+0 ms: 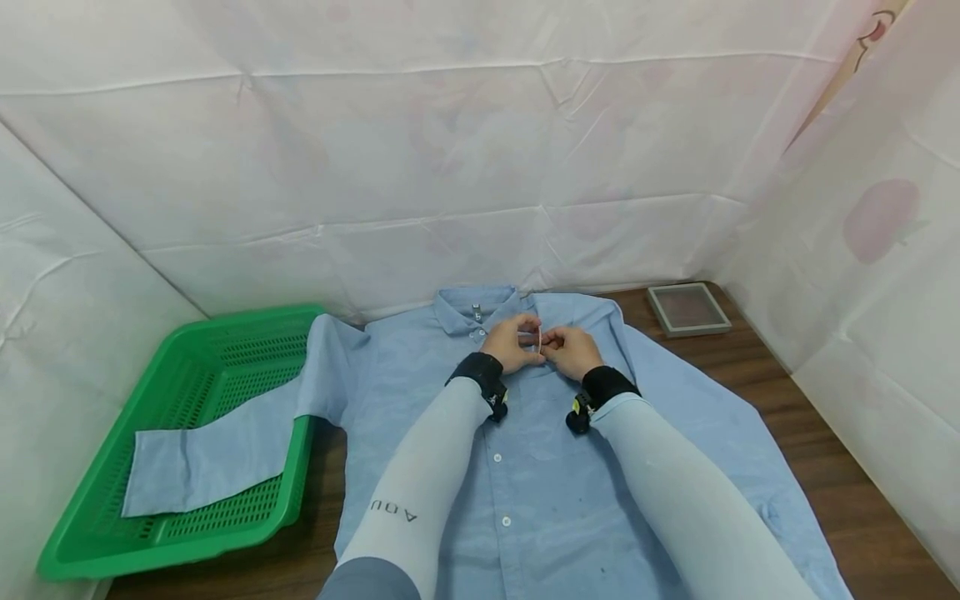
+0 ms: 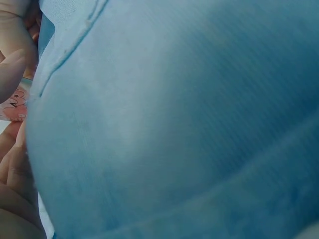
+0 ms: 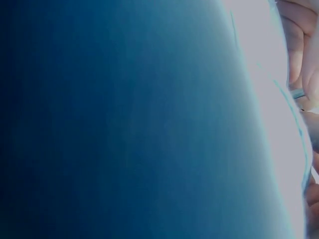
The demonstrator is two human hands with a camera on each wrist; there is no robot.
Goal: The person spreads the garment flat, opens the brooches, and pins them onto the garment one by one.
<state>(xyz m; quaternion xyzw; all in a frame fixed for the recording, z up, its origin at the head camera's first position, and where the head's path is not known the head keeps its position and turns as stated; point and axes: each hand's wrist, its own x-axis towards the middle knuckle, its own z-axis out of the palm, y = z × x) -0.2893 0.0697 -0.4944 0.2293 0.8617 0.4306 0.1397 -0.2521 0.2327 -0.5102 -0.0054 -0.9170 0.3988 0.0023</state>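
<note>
A light blue button-up shirt [image 1: 420, 367] lies spread front up, its collar at the far side. Over its chest, just below the collar, my left hand [image 1: 512, 343] and right hand [image 1: 572, 352] meet. Between their fingertips they pinch a small thin piece with a pink print [image 1: 539, 340], seen edge-on in the head view. Its printed face [image 2: 15, 105] shows at the left edge of the left wrist view; the exact kind cannot be told. Blurred blue cloth [image 3: 149, 119] fills most of the right wrist view and hides much of the hands.
A green plastic basket [image 1: 176, 542] stands at the left, with one shirt sleeve [image 1: 217, 446] draped into it. At the back right a grey-framed square item [image 1: 688, 309] lies on the dark wooden table [image 1: 840, 450]. Pale curtains [image 1: 420, 150] hang behind and on both sides.
</note>
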